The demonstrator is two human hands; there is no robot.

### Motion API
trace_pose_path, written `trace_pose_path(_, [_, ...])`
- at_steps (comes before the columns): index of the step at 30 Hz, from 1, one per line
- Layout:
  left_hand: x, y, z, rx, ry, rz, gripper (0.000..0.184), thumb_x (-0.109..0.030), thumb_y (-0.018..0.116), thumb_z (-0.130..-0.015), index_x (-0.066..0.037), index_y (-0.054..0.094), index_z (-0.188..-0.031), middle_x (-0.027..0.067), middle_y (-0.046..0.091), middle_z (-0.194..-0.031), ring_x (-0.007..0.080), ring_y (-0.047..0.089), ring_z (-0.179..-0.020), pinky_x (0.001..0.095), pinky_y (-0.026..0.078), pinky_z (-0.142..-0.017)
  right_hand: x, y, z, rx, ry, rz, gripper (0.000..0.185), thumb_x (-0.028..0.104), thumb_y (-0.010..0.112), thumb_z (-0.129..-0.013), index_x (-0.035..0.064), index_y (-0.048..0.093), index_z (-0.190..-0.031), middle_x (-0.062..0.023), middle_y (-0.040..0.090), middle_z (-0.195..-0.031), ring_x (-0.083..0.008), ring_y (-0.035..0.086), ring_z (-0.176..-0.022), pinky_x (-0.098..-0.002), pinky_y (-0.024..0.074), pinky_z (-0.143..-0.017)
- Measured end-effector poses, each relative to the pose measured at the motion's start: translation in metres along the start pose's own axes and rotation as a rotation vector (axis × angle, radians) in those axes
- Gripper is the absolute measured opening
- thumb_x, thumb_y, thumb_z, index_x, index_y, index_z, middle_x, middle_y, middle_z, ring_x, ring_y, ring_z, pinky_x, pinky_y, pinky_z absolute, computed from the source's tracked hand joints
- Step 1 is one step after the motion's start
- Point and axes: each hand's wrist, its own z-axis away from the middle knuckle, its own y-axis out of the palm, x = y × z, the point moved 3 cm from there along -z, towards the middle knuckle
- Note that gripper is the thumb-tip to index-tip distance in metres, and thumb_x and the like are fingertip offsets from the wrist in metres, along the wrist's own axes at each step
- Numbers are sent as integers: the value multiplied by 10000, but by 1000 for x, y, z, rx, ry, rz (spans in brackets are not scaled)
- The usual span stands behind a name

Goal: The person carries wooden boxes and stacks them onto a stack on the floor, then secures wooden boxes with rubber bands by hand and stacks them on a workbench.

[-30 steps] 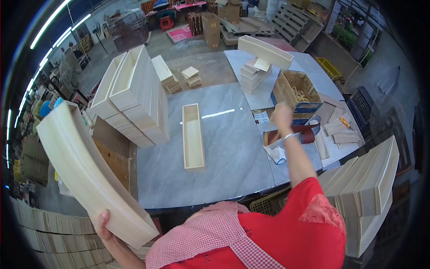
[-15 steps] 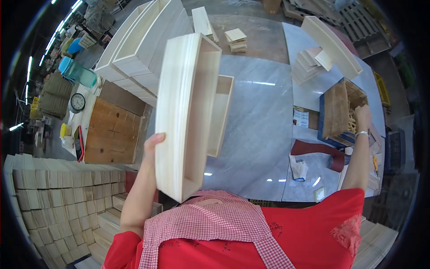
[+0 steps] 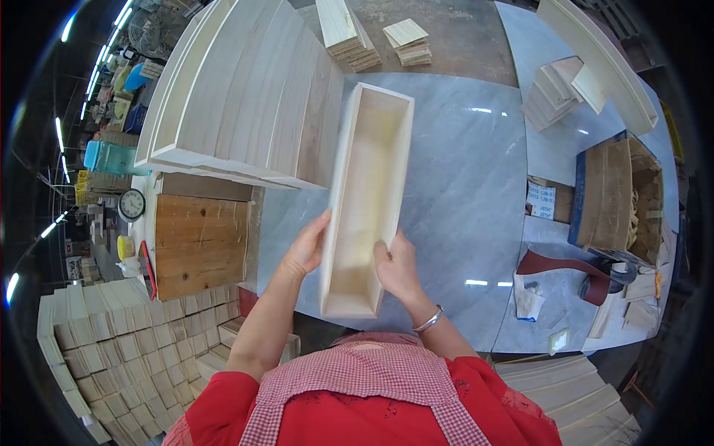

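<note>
A long, narrow, open-topped wooden box (image 3: 370, 163) is over the grey marbled table (image 3: 461, 186), its hollow side facing up. My left hand (image 3: 307, 245) grips its left wall near the lower end, with part of the fingers hidden behind the box. At the right wall is my right hand (image 3: 398, 265), with the thumb over the rim inside the box and the other fingers hidden outside it. A bracelet circles my right wrist. The second box seen earlier on the table does not show separately.
Stacked wooden boxes (image 3: 253, 97) stand at the left. Small boards (image 3: 407, 41) lie at the back. To the right are a cardboard box (image 3: 606, 197), a dark red strip (image 3: 554, 262) and a white cloth (image 3: 529, 300). A clock (image 3: 132, 204) sits far left.
My right hand has left the cardboard box and come to the wooden box's right wall. The held box has moved right, and its hollow side now faces up. The view has shifted.
</note>
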Motion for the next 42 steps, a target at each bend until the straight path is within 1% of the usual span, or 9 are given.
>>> trace_pose_path(4, [-5,-12,-3,-19,219,-469,937,-479,707,-803,-4,271,-1483,165,444,-1439,253,361,-1369,369,232,-1144,-17,5,-22,-220,-34,107,582,12,481,-813,-138,325,-1354,-353,579,-1111,-454,595,-1026,-497,474,-875])
trace_pose_path(11, [8,18,-15,-34,-72,-429,639,-218,689,-819,14,443,-1361,144,587,-1235,221,546,-1154,347,408,-1006,-29,17,-38,-251,35,282,602,18,486,-817,-192,281,-1343,-396,516,-1167,-498,560,-1057,-509,459,-918])
trace_pose_path(17, [9,8,-19,-44,-121,-479,640,-41,488,-795,5,381,-1424,157,516,-1334,235,479,-1234,337,358,-1049,-23,18,-38,-238,32,301,607,16,484,-816,-209,263,-1335,-401,510,-1166,-498,569,-1038,-511,469,-899])
trace_pose_path(28, [33,-15,-39,-14,8,-456,561,-172,552,-866,21,433,-1379,212,486,-1360,282,471,-1263,364,352,-1069,-25,17,-40,-176,-34,313,472,151,518,-889,-85,438,-1290,-331,575,-1164,-478,592,-1013,-479,486,-858])
trace_pose_path(31, [33,-24,-18,-199,173,-912,722,-432,606,-884,1,390,-1419,278,225,-1518,380,232,-1415,407,253,-1139,34,9,-9,-352,-321,284,392,219,626,-921,-50,536,-1191,-174,578,-1213,-271,552,-1115,-367,429,-930])
trace_pose_path(33, [36,-42,15,-184,265,-912,767,-500,614,-874,-15,389,-1425,279,181,-1535,395,195,-1428,422,242,-1146,139,25,57,-219,-537,4,283,136,609,-915,-27,557,-1139,-135,601,-1141,-188,563,-1011,-316,430,-891])
trace_pose_path(34, [41,-54,34,-202,315,-896,752,-496,613,-877,-22,399,-1420,269,213,-1527,391,238,-1413,426,262,-1137,176,33,93,-116,-871,-74,222,124,593,-909,-30,568,-1067,-125,620,-1066,-181,599,-857,-323,469,-780])
trace_pose_path(39, [78,-122,156,-384,346,-696,664,-443,629,-888,-42,449,-1387,200,363,-1453,329,455,-1278,416,388,-1053,282,82,204,916,-1067,-529,240,222,521,-953,-4,565,-1018,-125,608,-886,-270,603,-711,-373,486,-603])
trace_pose_path(42, [121,-160,239,-565,308,-522,599,-381,644,-891,-28,484,-1347,174,430,-1391,290,531,-1199,392,440,-1001,277,130,230,1016,-1140,-573,217,209,535,-937,3,561,-997,-115,589,-867,-251,583,-693,-354,466,-586])
